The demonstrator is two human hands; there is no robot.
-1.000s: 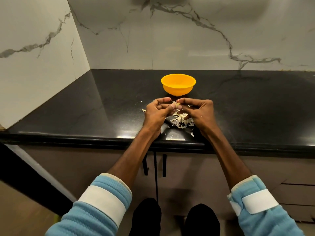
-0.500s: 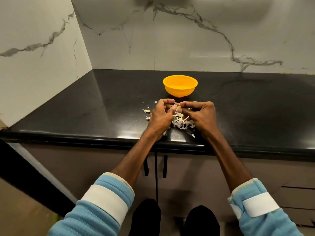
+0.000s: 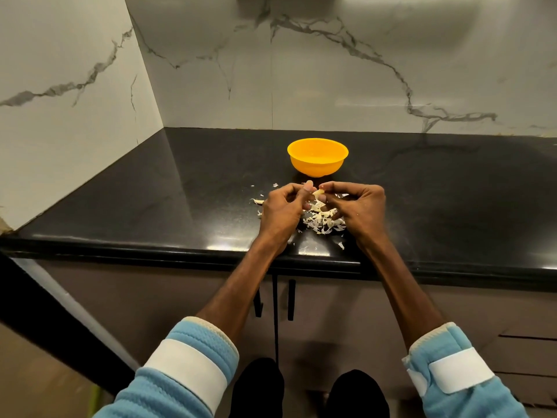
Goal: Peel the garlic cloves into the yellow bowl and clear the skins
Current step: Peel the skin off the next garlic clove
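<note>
Nearest, two pale blue sleeves: left sleeve (image 3: 187,366) and right sleeve (image 3: 452,372), each with a white band. Bare forearms reach forward over the cabinet front, where two dark cabinet handles (image 3: 291,300) hang side by side just under the desk edge.

Black glossy desk (image 3: 180,206). Close to its front edge lies a heap of papery garlic skins (image 3: 322,221), with loose flakes scattered to the left and front of it.

Directly over the heap, both grips meet. Left grip (image 3: 283,211) curled, thumb up against a small pale garlic clove (image 3: 319,193). Right grip (image 3: 358,206) also curled, fingertips pinching the same clove from the other side. Clove held above the skins, off the desk.

Just beyond the grips, apart from them: yellow bowl (image 3: 316,159), upright on the desk.

Farthest, a white marble wall (image 3: 331,70) with grey veins, meeting a side wall at the left corner.
</note>
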